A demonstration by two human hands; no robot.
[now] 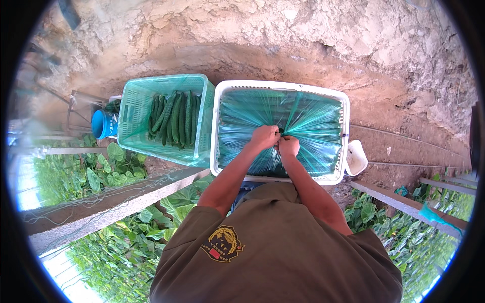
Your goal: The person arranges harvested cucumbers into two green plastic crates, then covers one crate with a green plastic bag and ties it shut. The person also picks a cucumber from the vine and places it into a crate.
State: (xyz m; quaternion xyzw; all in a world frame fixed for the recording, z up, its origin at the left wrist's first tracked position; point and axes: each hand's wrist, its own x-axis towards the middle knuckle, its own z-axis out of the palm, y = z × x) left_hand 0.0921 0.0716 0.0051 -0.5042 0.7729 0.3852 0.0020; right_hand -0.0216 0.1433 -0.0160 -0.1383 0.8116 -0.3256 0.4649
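Right before me stands a white plastic crate (280, 85), lined with a green translucent plastic bag (314, 127). The bag's film is drawn together over the crate, its pleats fanning out from one point near the middle. At that point my left hand (265, 137) grips the gathered film with curled fingers. Just to its right my right hand (288, 146) pinches the same bunch, the two hands touching or nearly so. A small dark spot shows between the fingers; what it is, I cannot tell. Whatever lies under the film is mostly hidden.
To the left, a green-lined plastic crate (130, 106) holds several cucumbers (178, 119). Beyond it lies a blue bucket (103, 124). A white container (356, 158) sits at the right. An earthen wall (242, 22) rises ahead; concrete beams (125, 208) and leafy plants (113, 242) lie behind.
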